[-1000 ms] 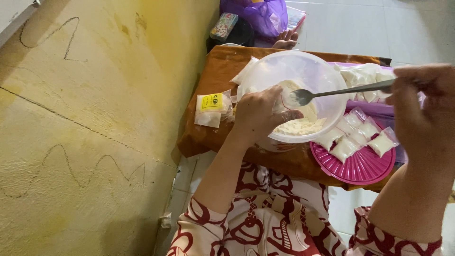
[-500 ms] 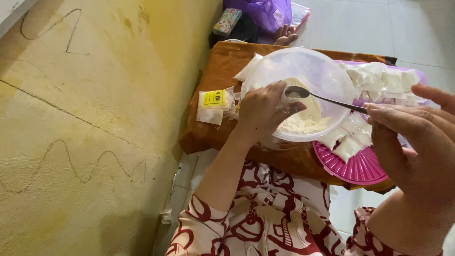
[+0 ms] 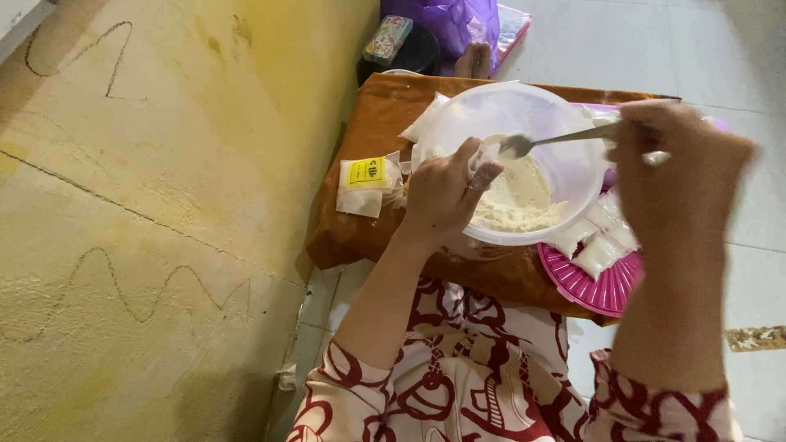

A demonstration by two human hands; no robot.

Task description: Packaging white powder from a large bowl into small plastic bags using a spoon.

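The right hand (image 3: 671,155) has lifted the metal spoon (image 3: 557,139), gripped by its handle, so its bowl now meets the small white packet pinched in the left hand (image 3: 446,196). Both hands sit over the round clear plastic bowl (image 3: 565,123) of pale crumbly filling on the brown-covered desk (image 3: 368,229), beside the pink ribbed plate (image 3: 598,286).

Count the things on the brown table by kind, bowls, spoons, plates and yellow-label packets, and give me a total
Clear plastic bowl with pale filling: 1
Metal spoon, in the right hand: 1
Pink plate of small filled bags: 1
Yellow-label packet: 1
Total: 4
The bags are too overlapped to count.
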